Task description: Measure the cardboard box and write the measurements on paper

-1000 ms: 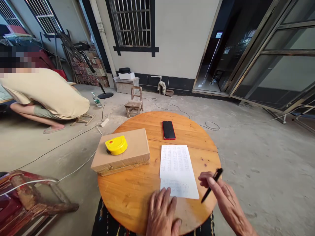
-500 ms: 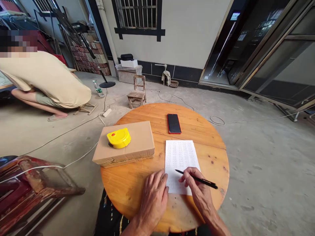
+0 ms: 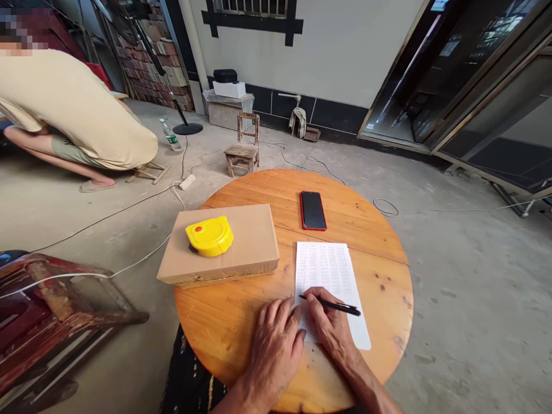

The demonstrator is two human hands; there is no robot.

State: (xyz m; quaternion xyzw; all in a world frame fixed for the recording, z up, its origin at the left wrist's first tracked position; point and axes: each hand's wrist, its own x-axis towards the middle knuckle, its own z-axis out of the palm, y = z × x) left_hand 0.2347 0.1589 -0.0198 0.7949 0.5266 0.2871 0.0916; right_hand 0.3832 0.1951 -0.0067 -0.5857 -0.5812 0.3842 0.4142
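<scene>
A white sheet of paper [image 3: 324, 269] covered in rows of small print lies on the round wooden table [image 3: 241, 310]. My right hand [image 3: 328, 329] rests on the sheet's near left part and grips a black pen [image 3: 331, 305], its tip touching the paper's left edge. My left hand [image 3: 272, 349] lies flat on the table, fingers spread, its fingertips at the sheet's left edge, close beside my right hand.
A flat cardboard box [image 3: 226, 244] carrying a yellow tape measure [image 3: 209, 236] sits on the table's left side, a red-edged phone [image 3: 313, 210] farther back. A person [image 3: 73, 109] in a beige shirt crouches at left. A small wooden chair [image 3: 244, 150], floor cables and a red stool [image 3: 52, 305] surround the table.
My right hand came in from the table's right edge onto the paper and lowered the pen tip to the sheet. The left hand stayed near the sheet's left edge. The view tilted down.
</scene>
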